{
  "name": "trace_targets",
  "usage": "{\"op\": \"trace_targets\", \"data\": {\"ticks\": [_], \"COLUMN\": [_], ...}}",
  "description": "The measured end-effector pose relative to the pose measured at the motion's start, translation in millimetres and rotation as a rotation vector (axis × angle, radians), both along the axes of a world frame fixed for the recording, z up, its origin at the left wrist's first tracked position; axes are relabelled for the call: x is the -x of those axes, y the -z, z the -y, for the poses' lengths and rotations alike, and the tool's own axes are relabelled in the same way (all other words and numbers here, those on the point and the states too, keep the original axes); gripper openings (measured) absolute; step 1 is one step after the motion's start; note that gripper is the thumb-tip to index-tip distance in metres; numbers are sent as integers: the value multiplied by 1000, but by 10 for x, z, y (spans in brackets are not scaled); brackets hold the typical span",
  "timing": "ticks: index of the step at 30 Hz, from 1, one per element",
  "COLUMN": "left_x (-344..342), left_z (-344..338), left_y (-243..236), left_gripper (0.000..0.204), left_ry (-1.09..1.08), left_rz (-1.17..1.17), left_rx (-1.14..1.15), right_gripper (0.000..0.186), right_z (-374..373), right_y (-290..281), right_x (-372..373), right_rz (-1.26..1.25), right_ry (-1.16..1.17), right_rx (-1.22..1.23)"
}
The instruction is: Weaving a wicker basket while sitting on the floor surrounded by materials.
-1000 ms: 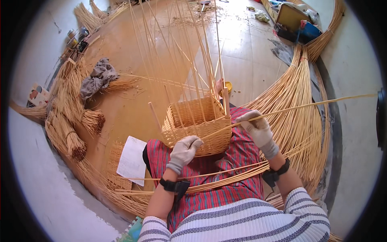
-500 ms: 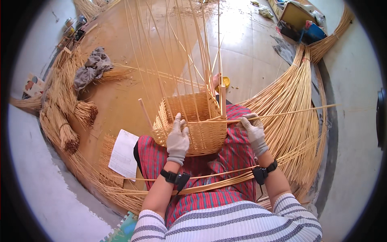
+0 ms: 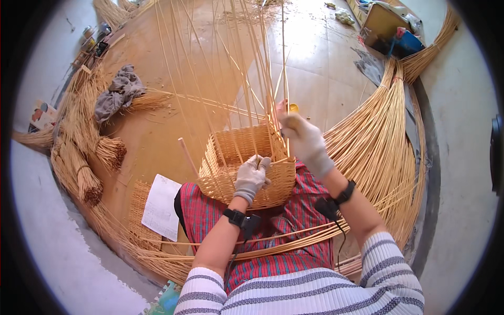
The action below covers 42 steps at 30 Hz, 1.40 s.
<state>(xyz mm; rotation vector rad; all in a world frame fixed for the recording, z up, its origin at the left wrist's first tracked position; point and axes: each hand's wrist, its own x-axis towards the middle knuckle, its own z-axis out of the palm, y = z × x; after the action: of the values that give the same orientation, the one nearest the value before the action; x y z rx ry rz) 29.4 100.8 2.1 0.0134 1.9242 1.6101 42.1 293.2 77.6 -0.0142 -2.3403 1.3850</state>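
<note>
A half-woven wicker basket (image 3: 242, 186) sits on my lap on red striped cloth (image 3: 315, 205), tall thin upright rods (image 3: 257, 68) rising from its walls and a thicker peg (image 3: 187, 156) at the left corner. My gloved left hand (image 3: 253, 176) pinches the front rim around the foot of an upright rod. My gloved right hand (image 3: 303, 139) is raised beside the basket's right corner, among the uprights, fingers curled; what it holds is hidden. Several loose rods (image 3: 294, 241) lie across my lap below the basket.
Large fanned bundles of rods (image 3: 378, 152) lie at the right, more bundles (image 3: 86, 184) and a grey cloth (image 3: 118, 92) at the left. A paper (image 3: 160, 207) rests on a woven mat (image 3: 139, 220). A box with a blue container (image 3: 407, 39) stands at the back right along the wall.
My right hand has moved from the long horizontal rod at the right up and inward to the basket corner; that rod no longer juts rightward. My left hand has shifted rightward along the front rim.
</note>
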Motion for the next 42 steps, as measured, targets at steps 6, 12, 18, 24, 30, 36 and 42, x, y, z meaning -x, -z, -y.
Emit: {"op": "trace_targets", "data": {"ticks": [6, 12, 18, 24, 30, 36, 42], "left_x": [30, 29, -2, 90, 111, 802, -337], "left_z": [-120, -122, -121, -114, 591, 3688, 3357], "left_y": [-172, -33, -72, 197, 58, -1685, -2475], "left_gripper": [39, 32, 41, 46, 77, 20, 38], "left_ry": [-43, -24, -86, -34, 156, -727, -958], "left_rz": [11, 8, 84, -273, -223, -1127, -1236], "left_rx": [38, 98, -86, 202, -286, 198, 377], "right_gripper": [60, 26, 22, 21, 22, 46, 46], "right_z": [183, 108, -7, 55, -405, 184, 643], "right_y": [-315, 208, 213, 349, 480, -23, 134], "right_x": [625, -371, -679, -843, -1207, -1745, -1831], "right_rz": [-14, -258, -149, -121, 485, 1014, 909], "right_ry": [208, 258, 387, 305, 67, -829, -845], "right_rx": [-174, 466, 723, 755, 754, 66, -320]}}
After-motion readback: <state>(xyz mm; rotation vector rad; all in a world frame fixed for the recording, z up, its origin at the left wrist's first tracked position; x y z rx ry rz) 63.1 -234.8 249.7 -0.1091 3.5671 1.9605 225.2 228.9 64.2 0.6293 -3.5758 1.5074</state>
